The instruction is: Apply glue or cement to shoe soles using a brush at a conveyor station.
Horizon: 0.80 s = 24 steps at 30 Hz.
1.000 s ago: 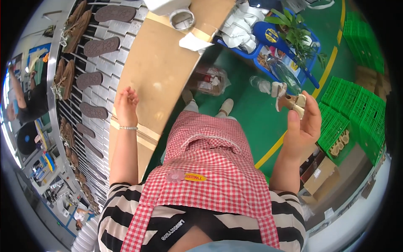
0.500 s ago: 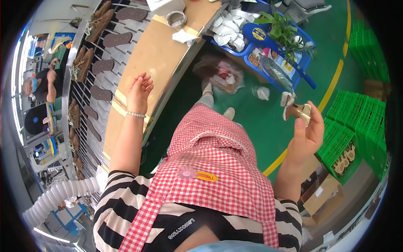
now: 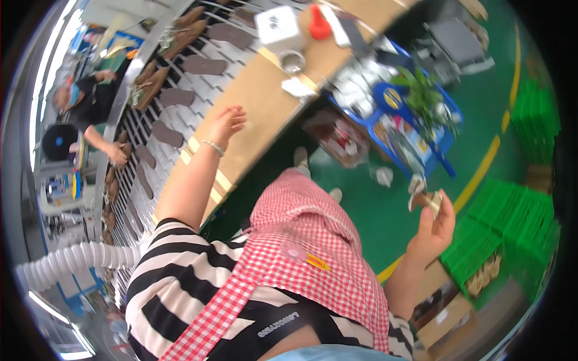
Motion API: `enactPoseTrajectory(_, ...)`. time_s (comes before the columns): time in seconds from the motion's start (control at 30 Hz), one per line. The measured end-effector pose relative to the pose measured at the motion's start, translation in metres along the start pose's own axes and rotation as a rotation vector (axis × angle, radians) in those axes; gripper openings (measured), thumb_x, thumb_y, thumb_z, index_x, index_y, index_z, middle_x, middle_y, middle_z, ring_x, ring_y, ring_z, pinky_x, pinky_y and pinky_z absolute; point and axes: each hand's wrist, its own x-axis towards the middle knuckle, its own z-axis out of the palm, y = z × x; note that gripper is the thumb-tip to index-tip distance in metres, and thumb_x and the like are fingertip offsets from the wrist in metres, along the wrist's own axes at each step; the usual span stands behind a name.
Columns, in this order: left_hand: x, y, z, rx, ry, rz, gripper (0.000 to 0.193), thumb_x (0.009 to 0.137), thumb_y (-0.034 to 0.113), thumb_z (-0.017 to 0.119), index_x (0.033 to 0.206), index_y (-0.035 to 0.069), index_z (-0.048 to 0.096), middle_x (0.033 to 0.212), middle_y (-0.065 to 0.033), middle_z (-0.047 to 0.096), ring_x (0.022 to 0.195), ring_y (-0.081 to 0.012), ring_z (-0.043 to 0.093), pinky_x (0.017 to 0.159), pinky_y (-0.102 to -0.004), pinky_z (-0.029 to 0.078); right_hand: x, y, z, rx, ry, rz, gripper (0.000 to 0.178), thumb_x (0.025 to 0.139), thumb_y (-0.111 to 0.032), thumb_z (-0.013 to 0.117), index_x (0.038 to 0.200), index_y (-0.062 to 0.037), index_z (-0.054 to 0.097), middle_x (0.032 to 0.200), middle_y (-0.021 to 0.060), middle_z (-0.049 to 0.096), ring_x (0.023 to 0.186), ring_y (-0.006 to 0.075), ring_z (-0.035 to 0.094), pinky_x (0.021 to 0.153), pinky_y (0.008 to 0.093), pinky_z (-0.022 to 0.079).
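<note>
My right hand (image 3: 432, 233) is raised out to the right, its thumb and fingers pinching what looks like a short brush (image 3: 431, 201). The tool has a brown body, a yellowish end in my fingers and a ragged, white-crusted tip. On the other side, my left hand (image 3: 229, 123) hovers over the tan bench top (image 3: 256, 84). It holds nothing, and its fingers are loosely bent. Brown shoe soles (image 3: 205, 65) lie on the slatted conveyor beyond it. A sheet of white paper (image 3: 298, 88) and a round metal ring or dish (image 3: 291, 61) rest farther along the bench.
A white box (image 3: 278, 29) and a red bottle (image 3: 319, 23) stand on the bench. Blue trays (image 3: 448, 114) hold white scraps and a plant. Green crates (image 3: 512, 234) stack at right. Across the conveyor, a co-worker's hand (image 3: 115, 154) touches a shoe. A white hose (image 3: 78, 260) crosses lower left.
The view has swung, bringing the red bottle into sight. My right hand keeps the brush pinched; my left stays over the bench. The co-worker's arm has come down to a shoe.
</note>
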Motion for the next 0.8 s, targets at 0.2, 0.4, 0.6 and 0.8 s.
enactPoseTrajectory(0.2, 0.067, 0.036, -0.013, 0.299, 0.150, -0.001, 0.042, 0.095, 0.028, 0.063, 0.132, 0.006, 0.061, 0.122, -0.0103, 0.067, 0.111, -0.0211, 0.064, 0.095, -0.0359, 0.051, 0.017, 0.004, 0.019, -0.066, -0.152, 0.029, 0.045, 0.090, -0.010, 0.069, 0.131, 0.0061, 0.056, 0.126, 0.0128, 0.058, 0.117, 0.0224, 0.056, 0.105, 0.0390, 0.042)
enactPoseTrajectory(0.4, 0.189, 0.065, -0.039, 1.023, 0.323, 0.361, 0.057, 0.095, 0.038, 0.058, 0.144, 0.010, 0.053, 0.151, -0.0149, 0.049, 0.142, -0.0345, 0.043, 0.117, -0.0492, 0.034, 0.030, -0.018, 0.093, -0.168, -0.296, 0.073, 0.046, 0.089, -0.015, 0.073, 0.128, 0.0044, 0.058, 0.125, 0.0123, 0.056, 0.113, 0.0225, 0.055, 0.102, 0.0373, 0.042)
enactPoseTrajectory(0.6, 0.203, 0.075, -0.049, 1.383, 0.309, 0.265, 0.068, 0.098, 0.052, 0.050, 0.156, 0.023, 0.033, 0.167, -0.0008, 0.023, 0.155, -0.0266, 0.015, 0.112, -0.0756, 0.019, 0.043, -0.051, 0.179, -0.209, -0.407, 0.103, 0.048, 0.083, -0.016, 0.077, 0.124, 0.0037, 0.061, 0.120, 0.0119, 0.057, 0.109, 0.0216, 0.056, 0.097, 0.0339, 0.044)
enactPoseTrajectory(0.8, 0.107, 0.037, -0.145, 1.368, 0.079, 0.285, 0.066, 0.096, 0.044, 0.056, 0.154, 0.019, 0.037, 0.165, 0.0014, 0.025, 0.155, -0.0244, 0.015, 0.116, -0.0699, 0.021, 0.056, -0.078, 0.226, -0.195, -0.471, 0.070, 0.049, 0.080, -0.014, 0.080, 0.123, 0.0024, 0.062, 0.116, 0.0107, 0.057, 0.103, 0.0191, 0.055, 0.093, 0.0311, 0.043)
